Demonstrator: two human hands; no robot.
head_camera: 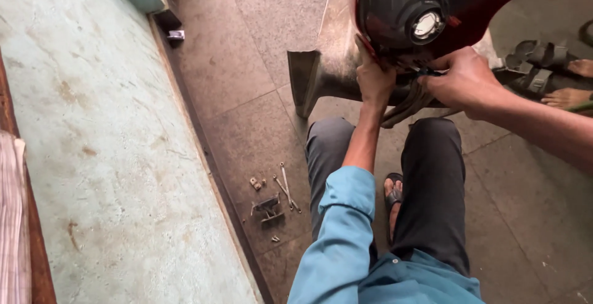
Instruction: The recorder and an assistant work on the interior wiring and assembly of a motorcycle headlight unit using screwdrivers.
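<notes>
My left hand (374,81) presses against the lower edge of the red scooter panel (426,7), fingers curled up behind it, so I cannot tell how tightly they close. My right hand (460,81) pinches a small dark tool (426,71) at that same edge, just beside my left. The panel rests above my knees. Down on the floor (247,50), 2 spanners (286,188) lie near a small bracket (269,208).

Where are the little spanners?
In the head view, the two thin spanners lie on the stone floor at lower middle, left of the person's knee, beside a small metal bracket and loose bolts.
</notes>
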